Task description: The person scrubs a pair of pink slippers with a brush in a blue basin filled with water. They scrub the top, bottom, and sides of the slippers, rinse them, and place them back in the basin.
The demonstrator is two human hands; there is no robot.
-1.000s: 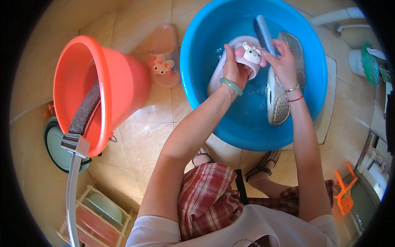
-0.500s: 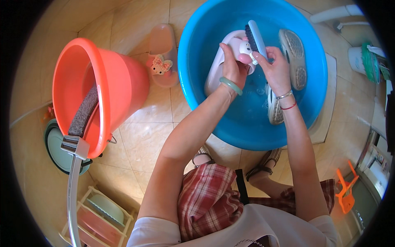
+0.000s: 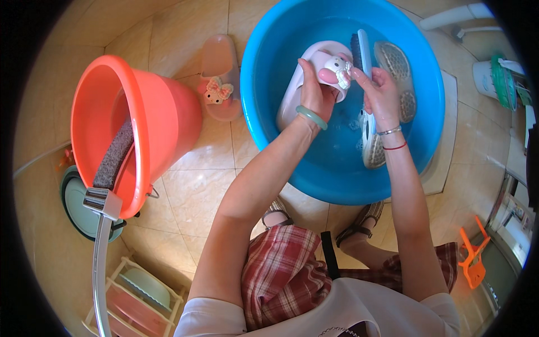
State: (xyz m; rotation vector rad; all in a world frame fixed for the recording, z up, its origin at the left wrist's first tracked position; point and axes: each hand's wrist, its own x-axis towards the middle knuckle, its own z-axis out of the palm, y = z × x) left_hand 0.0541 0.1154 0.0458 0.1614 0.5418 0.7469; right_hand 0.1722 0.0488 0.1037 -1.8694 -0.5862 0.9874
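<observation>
Head view: brush now beside the slipper's bunny face

The blue basin (image 3: 337,191) is the largest thing here, with water in it; left of it the orange bucket (image 3: 168,101) holds the head of a mop (image 3: 114,157). Between them, on the floor, lies a peach slipper (image 3: 219,59). Inside the basin, to the right, are two shoes, one (image 3: 396,60) with its patterned sole up, the other (image 3: 375,150) partly hidden by the right wrist.

The pink slipper (image 3: 291,98) is in the left part of the basin, clamped by the left hand (image 3: 315,92), thumb along the outside and fingers in the opening. The right hand (image 3: 383,95) is closed around the brush (image 3: 364,53).

Half a second ago the brush slanted across the bunny face (image 3: 339,70); now it stands more upright, just to the right of it, leaving the face uncovered. For the work in hand, that looks like a break between strokes. Smallest of all, a right fingertip is at the face's edge; whether it touches, I cannot tell.
</observation>
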